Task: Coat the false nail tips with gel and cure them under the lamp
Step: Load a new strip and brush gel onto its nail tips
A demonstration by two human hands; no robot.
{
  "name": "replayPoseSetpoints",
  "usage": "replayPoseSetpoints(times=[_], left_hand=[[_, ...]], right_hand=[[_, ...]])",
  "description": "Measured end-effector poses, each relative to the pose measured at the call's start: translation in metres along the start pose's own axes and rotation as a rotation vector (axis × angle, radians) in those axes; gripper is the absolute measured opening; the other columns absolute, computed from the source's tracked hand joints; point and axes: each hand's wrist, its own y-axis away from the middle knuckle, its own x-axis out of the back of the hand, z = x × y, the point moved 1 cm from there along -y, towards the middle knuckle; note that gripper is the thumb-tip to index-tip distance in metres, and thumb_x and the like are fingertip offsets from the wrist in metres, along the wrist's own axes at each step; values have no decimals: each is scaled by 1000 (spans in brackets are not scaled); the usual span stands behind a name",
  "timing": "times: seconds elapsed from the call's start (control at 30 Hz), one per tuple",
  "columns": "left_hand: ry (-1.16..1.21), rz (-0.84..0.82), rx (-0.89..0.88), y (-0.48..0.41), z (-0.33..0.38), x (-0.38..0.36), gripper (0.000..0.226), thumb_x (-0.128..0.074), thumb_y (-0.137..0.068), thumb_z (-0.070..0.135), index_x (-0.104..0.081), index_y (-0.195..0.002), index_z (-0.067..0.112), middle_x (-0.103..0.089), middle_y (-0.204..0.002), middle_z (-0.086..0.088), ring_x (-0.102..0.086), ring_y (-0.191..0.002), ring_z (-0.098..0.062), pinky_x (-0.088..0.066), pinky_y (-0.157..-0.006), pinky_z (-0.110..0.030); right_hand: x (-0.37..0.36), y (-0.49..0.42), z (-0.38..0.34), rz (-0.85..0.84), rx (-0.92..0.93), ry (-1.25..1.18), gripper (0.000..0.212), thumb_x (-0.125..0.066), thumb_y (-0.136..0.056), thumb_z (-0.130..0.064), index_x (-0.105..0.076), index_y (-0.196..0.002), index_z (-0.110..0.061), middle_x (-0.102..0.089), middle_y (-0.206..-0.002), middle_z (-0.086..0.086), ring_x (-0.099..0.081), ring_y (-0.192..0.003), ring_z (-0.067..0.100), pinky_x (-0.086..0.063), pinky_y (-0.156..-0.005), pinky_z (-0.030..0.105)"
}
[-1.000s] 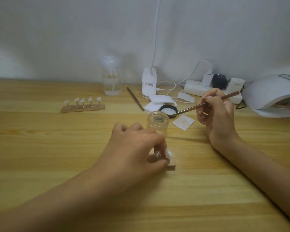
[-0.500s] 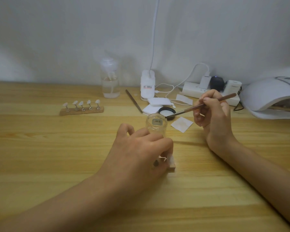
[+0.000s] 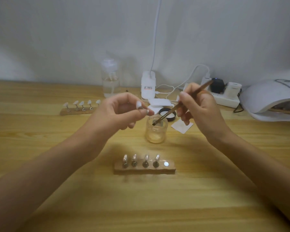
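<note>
My left hand (image 3: pixel 124 113) is raised over the table and pinches a false nail tip on its small metal stand (image 3: pixel 139 106) between thumb and forefinger. My right hand (image 3: pixel 197 108) grips a thin brown brush (image 3: pixel 179 106), whose bristles dip into the open glass gel jar (image 3: pixel 156 131). Near me lies a wooden holder (image 3: pixel 144 169) with several nail tips standing on it and one bare magnet spot at its right end. A second wooden holder (image 3: pixel 77 110) with several white tips sits at the far left. The white curing lamp (image 3: pixel 273 99) stands at the far right.
The jar's black lid (image 3: pixel 168 113) and a white wipe (image 3: pixel 182 126) lie behind the jar. Further back stand a clear pump bottle (image 3: pixel 110 79), a white desk-lamp base (image 3: pixel 148 87) with cables, white pads (image 3: pixel 159 103) and a power strip (image 3: pixel 224 96) against the wall.
My left hand lifted off the near holder with one nail tip on its stand and rose toward the jar. My right hand brought the brush tip down into the jar.
</note>
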Motion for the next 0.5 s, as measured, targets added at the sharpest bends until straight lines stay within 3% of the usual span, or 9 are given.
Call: replayPoseSetpoints(times=[0.1, 0.3, 0.5], left_hand=[[-23, 30, 46, -3, -9, 7, 34, -71, -77, 27, -61, -98, 3, -77, -98, -1, -46, -56, -6, -38, -67, -32], [-86, 25, 62, -13, -16, 14, 13, -71, -85, 21, -62, -91, 15, -77, -90, 0, -46, -52, -6, -38, -52, -16], [62, 46, 44, -15, -32, 6, 18, -76, -72, 37, -71, -87, 27, -69, -77, 5, -47, -54, -9, -39, -51, -14]], right_hand=[[-7, 0, -2, -73, 19, 125, 21, -50, -103, -13, -51, -84, -3, -61, -60, 2, -55, -51, 15, -45, -44, 24], [-12, 4, 1, -111, 38, 144, 23, -51, -102, -10, -50, -82, 1, -60, -59, 6, -52, -48, 17, -42, -43, 28], [-9, 5, 3, -50, -30, 53, 23, -49, -103, -12, -49, -84, 1, -60, -60, 4, -53, -51, 17, -43, -44, 25]])
